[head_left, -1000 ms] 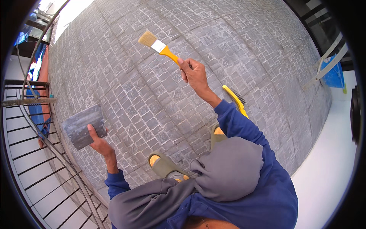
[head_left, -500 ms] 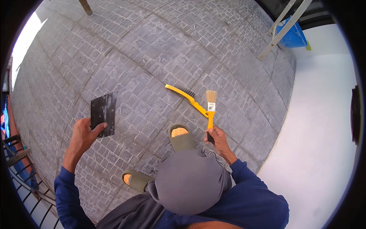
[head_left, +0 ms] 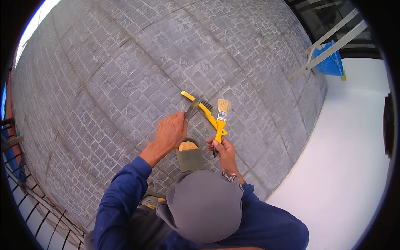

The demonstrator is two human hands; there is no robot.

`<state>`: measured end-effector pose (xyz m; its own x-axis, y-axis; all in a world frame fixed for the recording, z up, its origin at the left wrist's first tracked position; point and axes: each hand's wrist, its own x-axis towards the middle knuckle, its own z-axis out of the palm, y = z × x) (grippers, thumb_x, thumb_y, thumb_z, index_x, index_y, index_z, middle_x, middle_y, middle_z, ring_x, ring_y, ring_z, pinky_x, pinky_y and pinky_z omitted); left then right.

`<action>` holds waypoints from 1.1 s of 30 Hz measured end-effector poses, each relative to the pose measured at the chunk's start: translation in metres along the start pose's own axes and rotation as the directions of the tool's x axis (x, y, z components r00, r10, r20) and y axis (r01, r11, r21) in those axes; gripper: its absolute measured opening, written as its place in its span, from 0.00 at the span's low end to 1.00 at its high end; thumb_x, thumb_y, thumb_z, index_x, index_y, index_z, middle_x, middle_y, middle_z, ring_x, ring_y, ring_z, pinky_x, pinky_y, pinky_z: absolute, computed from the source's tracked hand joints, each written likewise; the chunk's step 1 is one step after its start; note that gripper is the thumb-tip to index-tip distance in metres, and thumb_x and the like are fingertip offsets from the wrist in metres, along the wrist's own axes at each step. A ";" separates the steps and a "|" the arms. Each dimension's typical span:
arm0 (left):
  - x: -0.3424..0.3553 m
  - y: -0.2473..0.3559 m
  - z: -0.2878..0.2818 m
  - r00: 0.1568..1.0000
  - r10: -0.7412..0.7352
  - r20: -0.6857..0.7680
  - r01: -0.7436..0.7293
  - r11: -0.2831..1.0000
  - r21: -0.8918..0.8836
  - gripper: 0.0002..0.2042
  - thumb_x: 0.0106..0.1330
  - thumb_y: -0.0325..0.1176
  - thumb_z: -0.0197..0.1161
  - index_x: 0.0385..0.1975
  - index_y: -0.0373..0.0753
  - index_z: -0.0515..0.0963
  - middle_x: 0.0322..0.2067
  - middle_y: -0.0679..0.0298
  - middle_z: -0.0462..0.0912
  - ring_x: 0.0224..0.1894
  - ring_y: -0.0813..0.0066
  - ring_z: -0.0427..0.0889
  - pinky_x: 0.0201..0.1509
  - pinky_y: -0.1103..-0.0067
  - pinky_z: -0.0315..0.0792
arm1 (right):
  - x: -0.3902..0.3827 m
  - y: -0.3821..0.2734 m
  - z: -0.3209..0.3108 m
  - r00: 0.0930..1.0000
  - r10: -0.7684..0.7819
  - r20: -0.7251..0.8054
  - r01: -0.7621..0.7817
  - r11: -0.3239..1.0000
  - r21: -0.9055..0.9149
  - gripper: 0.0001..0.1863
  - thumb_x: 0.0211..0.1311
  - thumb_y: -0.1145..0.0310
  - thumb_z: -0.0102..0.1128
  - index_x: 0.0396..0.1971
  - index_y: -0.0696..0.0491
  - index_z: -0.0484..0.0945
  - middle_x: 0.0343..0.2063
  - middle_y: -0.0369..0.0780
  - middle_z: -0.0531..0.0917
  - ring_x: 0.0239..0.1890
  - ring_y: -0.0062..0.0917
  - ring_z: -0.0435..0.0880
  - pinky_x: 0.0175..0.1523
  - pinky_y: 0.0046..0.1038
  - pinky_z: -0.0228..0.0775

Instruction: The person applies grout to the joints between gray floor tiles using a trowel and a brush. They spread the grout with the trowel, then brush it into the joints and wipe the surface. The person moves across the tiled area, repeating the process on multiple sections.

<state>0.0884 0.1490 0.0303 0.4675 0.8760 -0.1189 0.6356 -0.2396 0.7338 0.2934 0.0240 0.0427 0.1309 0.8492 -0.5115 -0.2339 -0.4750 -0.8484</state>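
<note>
A dark flat plate [head_left: 192,109], tilted almost edge-on, is pinched in my left hand [head_left: 168,131]. It reaches over the wire brush [head_left: 208,115], which lies on the paving and has a yellow handle and dark bristles. Whether plate and brush touch, I cannot tell. The fingers of my right hand [head_left: 226,154] close around the lower handle of a paintbrush [head_left: 220,127]. This brush has a yellow handle, a metal ferrule and pale bristles pointing away from me. Its handle overlaps the near end of the wire brush in the view.
Grey patterned paving [head_left: 125,79] spreads around me. At the far right a ladder [head_left: 329,51] stands by a blue bucket [head_left: 329,62]. A white wall [head_left: 333,154] runs along the right; metal bars [head_left: 35,200] line the lower left. A green slipper [head_left: 189,159] is just below my hands.
My left hand has moved right, bringing the dark plate from the open paving to the wire brush and turning it edge-on. My right hand has shifted slightly left with the paintbrush, now tilted.
</note>
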 end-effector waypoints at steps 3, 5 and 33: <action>-0.007 0.021 0.018 0.994 0.102 0.049 -0.105 0.992 0.075 0.11 0.63 0.29 0.60 0.44 0.32 0.77 0.38 0.54 0.83 0.41 0.58 0.82 0.40 0.64 0.75 | 0.011 -0.006 0.004 1.000 0.022 -0.015 -0.021 0.999 0.048 0.13 0.73 0.66 0.51 0.49 0.59 0.76 0.44 0.43 0.84 0.42 0.24 0.84 0.49 0.27 0.76; -0.012 0.038 0.024 0.986 0.165 0.019 -0.166 0.976 0.143 0.15 0.60 0.29 0.62 0.46 0.31 0.77 0.39 0.55 0.83 0.40 0.61 0.81 0.40 0.66 0.75 | 0.018 -0.005 0.007 0.989 0.124 -0.084 -0.113 0.986 0.124 0.14 0.73 0.67 0.48 0.50 0.58 0.74 0.46 0.43 0.83 0.45 0.24 0.83 0.51 0.28 0.75; -0.011 0.075 0.075 0.966 0.226 -0.124 -0.221 0.974 0.056 0.25 0.65 0.35 0.63 0.60 0.30 0.72 0.61 0.50 0.75 0.51 0.61 0.76 0.54 0.66 0.70 | 0.041 0.009 0.005 0.920 -0.201 -0.337 0.270 0.947 0.172 0.23 0.78 0.57 0.37 0.58 0.59 0.67 0.52 0.46 0.76 0.54 0.31 0.78 0.56 0.33 0.72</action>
<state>0.1774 0.0903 0.0365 0.5195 0.8439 0.1339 0.5502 -0.4503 0.7032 0.2916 0.0554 0.0150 0.4921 0.7989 -0.3459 -0.3517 -0.1810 -0.9184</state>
